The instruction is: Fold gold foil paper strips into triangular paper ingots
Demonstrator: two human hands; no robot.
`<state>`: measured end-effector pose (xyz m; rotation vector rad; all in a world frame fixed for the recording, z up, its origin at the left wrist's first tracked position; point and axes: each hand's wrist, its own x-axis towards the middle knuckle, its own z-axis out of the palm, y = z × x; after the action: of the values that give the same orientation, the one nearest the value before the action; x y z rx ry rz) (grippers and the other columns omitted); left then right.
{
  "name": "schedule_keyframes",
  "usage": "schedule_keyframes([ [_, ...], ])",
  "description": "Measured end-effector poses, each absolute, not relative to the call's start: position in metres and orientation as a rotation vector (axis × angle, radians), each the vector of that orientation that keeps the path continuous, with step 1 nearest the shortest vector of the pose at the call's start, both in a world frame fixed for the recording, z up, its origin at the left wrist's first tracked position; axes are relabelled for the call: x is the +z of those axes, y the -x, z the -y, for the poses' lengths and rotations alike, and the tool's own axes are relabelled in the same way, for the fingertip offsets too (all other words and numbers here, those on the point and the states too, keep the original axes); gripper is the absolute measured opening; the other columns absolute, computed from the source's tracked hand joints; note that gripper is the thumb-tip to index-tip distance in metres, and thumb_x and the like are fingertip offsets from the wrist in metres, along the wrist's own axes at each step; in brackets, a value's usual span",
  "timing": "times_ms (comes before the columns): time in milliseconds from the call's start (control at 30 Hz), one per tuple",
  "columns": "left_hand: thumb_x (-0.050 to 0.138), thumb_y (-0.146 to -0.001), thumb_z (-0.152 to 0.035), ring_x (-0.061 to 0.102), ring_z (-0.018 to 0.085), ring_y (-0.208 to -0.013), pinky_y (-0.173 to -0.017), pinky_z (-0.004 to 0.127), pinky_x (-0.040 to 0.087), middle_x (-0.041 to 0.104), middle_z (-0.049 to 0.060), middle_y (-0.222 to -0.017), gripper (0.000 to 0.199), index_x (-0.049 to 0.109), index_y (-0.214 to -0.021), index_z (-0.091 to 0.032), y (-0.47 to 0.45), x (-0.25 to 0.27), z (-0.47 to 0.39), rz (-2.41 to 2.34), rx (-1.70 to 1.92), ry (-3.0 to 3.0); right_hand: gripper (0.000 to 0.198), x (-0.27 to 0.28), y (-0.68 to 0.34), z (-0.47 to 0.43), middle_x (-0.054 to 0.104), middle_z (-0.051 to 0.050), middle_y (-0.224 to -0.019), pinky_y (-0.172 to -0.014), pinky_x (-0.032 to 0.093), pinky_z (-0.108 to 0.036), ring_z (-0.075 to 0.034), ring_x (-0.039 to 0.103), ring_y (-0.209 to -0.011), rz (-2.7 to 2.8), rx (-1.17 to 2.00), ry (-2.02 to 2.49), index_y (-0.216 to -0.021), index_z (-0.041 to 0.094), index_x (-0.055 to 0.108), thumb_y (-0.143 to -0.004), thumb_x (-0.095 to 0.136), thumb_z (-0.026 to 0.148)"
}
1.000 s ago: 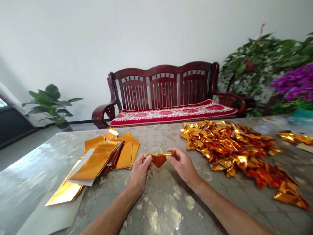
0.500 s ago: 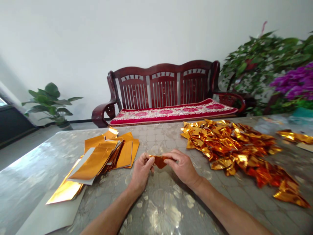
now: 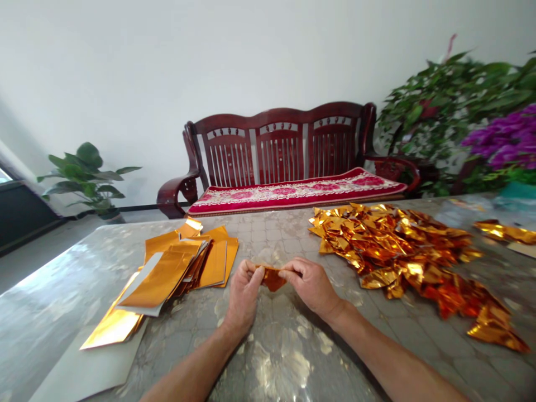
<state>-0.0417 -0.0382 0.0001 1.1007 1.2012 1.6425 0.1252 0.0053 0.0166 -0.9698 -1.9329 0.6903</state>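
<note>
Between my hands, above the middle of the table, is a small folded piece of gold foil paper (image 3: 273, 280). My left hand (image 3: 245, 287) pinches its left end between thumb and fingers. Its right end is gripped by my right hand (image 3: 310, 283), thumb and forefinger pressed together. The lower part of the foil hangs down in a blunt point. To the left lies a loose stack of flat gold foil sheets (image 3: 165, 279) with pale backs. A heap of folded gold foil pieces (image 3: 385, 240) spreads over the right side.
The table (image 3: 268, 357) has a glossy, flower-patterned cover. A pale sheet (image 3: 94, 363) lies under the stack at front left. Clear plastic (image 3: 464, 211) and another foil piece (image 3: 506, 230) are at far right. Beyond the table stand a wooden bench (image 3: 280, 148) and potted plants (image 3: 90, 178).
Both hands stay in nearly the same place, still gripping the foil paper. Its hanging part has tilted slightly and looks wider, and the left fingers have curled in behind it.
</note>
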Motion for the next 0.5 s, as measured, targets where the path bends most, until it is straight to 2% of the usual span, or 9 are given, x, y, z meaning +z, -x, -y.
schedule_keyframes([
  [133,0.071,-0.078,-0.047,0.053,0.011,-0.057,-0.057,0.021,0.045,0.056,-0.004,-0.062,0.034,0.050,-0.070,-0.021,0.042,-0.003,0.035,-1.282,1.669,-1.023,0.018,0.016,-0.126,-0.004,0.072,-0.001,-0.070,-0.062,0.045,-0.026,-0.016,0.063,-0.064,1.842,0.823,0.990,-0.079,0.022,0.075,-0.086,0.065,0.035],
  [267,0.075,-0.071,-0.050,0.052,0.009,-0.055,-0.054,0.020,0.043,0.055,-0.005,-0.060,0.039,0.050,-0.069,-0.020,0.045,0.003,0.034,-1.226,1.700,-0.834,0.043,0.015,-0.131,-0.008,0.051,0.005,-0.045,-0.048,0.037,-0.023,-0.012,0.046,-0.043,1.616,1.106,0.975,-0.095,0.016,0.073,-0.094,0.048,0.051],
  [333,0.078,-0.066,-0.051,0.053,0.009,-0.056,-0.054,0.019,0.044,0.056,-0.005,-0.062,0.043,0.049,-0.069,-0.019,0.046,0.007,0.034,-1.170,1.700,-0.741,0.045,0.013,-0.133,-0.014,0.052,0.005,-0.049,-0.048,0.037,-0.023,-0.011,0.047,-0.045,1.490,1.172,0.961,-0.097,0.014,0.072,-0.092,0.050,0.054],
  [500,0.082,-0.061,-0.051,0.055,0.009,-0.060,-0.055,0.019,0.045,0.059,-0.004,-0.066,0.047,0.050,-0.070,-0.018,0.044,0.012,0.036,-1.135,1.664,-0.662,0.043,0.005,-0.130,-0.023,0.071,-0.003,-0.074,-0.056,0.045,-0.023,-0.013,0.062,-0.061,1.358,1.368,0.921,-0.101,0.015,0.073,-0.078,0.069,0.050],
])
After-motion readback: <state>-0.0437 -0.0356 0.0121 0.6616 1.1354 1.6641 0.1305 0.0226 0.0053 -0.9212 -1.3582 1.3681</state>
